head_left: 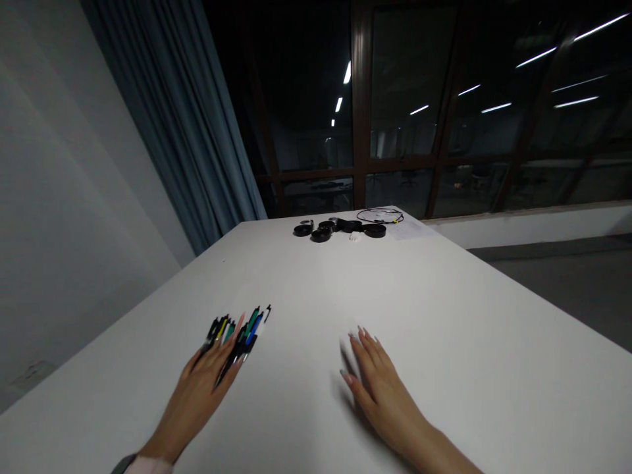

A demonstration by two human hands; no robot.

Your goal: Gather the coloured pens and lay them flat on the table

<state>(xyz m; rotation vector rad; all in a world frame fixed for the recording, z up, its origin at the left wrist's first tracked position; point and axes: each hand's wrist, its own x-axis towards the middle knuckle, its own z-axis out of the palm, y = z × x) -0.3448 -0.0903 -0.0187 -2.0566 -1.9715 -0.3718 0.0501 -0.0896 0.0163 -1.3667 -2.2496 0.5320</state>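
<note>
A person's left hand (205, 385) lies flat over a bundle of pens (237, 329) on a white counter (444, 316), fingers spread across the barrels and closed on none of them; black, yellow, green and blue clips fan out just beyond the fingertips. The right hand (378, 385) rests palm down on bare counter, well apart from the pens to their right, open and holding nothing. Far beyond the pens, near the counter's far edge, lie several black round discs (340, 229) and a coiled cable (380, 214). Behind them stand dark windows (419, 99) and a blue curtain (182, 131). By the look of it the pens are being gathered or steadied; picking one out would call for the fingers to curl around a single barrel.
</note>
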